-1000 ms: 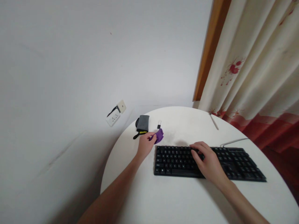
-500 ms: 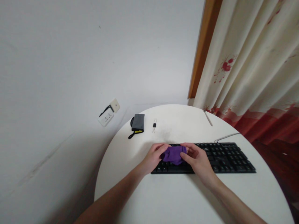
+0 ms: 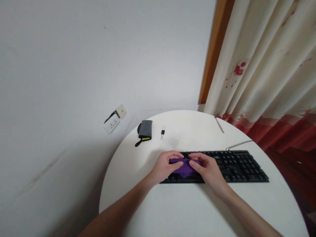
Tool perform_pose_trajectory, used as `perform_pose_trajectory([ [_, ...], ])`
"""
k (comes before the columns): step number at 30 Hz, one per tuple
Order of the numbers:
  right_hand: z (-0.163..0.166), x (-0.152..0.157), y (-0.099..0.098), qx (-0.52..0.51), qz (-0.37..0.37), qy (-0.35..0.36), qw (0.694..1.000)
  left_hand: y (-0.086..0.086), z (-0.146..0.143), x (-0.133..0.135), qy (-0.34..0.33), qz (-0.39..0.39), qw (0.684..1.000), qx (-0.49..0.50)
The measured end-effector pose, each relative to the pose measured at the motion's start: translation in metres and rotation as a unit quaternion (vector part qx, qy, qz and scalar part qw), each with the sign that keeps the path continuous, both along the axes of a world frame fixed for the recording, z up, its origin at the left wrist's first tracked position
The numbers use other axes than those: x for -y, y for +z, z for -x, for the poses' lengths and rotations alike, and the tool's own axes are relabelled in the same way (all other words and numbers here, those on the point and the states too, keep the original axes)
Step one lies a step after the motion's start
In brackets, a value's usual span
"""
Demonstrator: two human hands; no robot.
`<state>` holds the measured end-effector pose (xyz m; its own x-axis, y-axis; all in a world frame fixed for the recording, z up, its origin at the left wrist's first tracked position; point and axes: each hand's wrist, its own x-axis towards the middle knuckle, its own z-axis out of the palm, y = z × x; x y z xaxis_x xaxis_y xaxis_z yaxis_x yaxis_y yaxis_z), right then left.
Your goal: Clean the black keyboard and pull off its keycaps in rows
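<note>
A purple cloth [image 3: 184, 170] is stretched between my two hands, over the left part of a black keyboard [image 3: 237, 169]. My left hand [image 3: 166, 165] pinches the cloth's left side, thumb on top. On the other side my right hand [image 3: 206, 167] grips it between thumb and fingers. The cloth's lower edge hangs over the keys, and my fingers hide part of its upper edge. I cannot tell whether the cloth touches the keys.
The round white table [image 3: 143, 210] stands against the wall. Toward its back left lie a grey folded pouch [image 3: 145, 129] with a black loop and a black binder clip [image 3: 163, 132]. A thin pale stick-like object [image 3: 219, 125] lies at the back right, near the keyboard cable [image 3: 239, 144].
My left thumb has moved right and now lies across the cloth's upper left. The cloth is bunched differently, with its lower edge a little lower. The right hand has barely moved.
</note>
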<state>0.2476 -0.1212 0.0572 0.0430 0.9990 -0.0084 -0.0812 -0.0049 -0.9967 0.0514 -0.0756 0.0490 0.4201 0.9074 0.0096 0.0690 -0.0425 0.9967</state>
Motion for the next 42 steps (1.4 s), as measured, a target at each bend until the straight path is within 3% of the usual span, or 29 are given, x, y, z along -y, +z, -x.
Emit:
perform_pose_trajectory([
  [5, -0.006, -0.003, -0.004, 0.033, -0.007, -0.055, 0.998, -0.001, -0.001, -0.002, 0.015, 0.045, 0.998, 0.035],
  [8, -0.008, -0.004, -0.006, -0.004, 0.001, -0.079, 0.997, -0.001, -0.001, -0.003, 0.033, 0.051, 0.997, 0.048],
  [12, -0.007, -0.003, -0.005, -0.059, 0.057, -0.023, 0.996, 0.001, 0.0, -0.003, 0.067, 0.04, 0.995, 0.058],
  [15, -0.008, -0.003, -0.004, -0.042, 0.051, -0.021, 0.998, 0.005, 0.001, -0.003, 0.079, 0.021, 0.995, 0.063],
  [21, -0.009, -0.004, -0.003, 0.007, 0.008, -0.039, 0.999, 0.004, -0.001, 0.0, 0.006, 0.06, 0.995, 0.074],
  [25, -0.008, -0.005, -0.003, 0.021, -0.016, -0.069, 0.997, -0.004, -0.002, -0.002, 0.007, 0.05, 0.997, 0.066],
  [33, -0.012, -0.004, -0.002, -0.039, 0.073, 0.027, 0.996, -0.002, 0.001, -0.004, 0.028, 0.019, 0.997, 0.068],
  [40, -0.016, -0.008, -0.004, 0.031, -0.028, -0.039, 0.998, -0.002, 0.001, -0.004, 0.03, 0.018, 0.998, 0.044],
  [42, -0.016, -0.006, -0.003, 0.059, -0.053, -0.029, 0.996, 0.0, 0.002, -0.004, 0.024, 0.018, 0.999, 0.023],
])
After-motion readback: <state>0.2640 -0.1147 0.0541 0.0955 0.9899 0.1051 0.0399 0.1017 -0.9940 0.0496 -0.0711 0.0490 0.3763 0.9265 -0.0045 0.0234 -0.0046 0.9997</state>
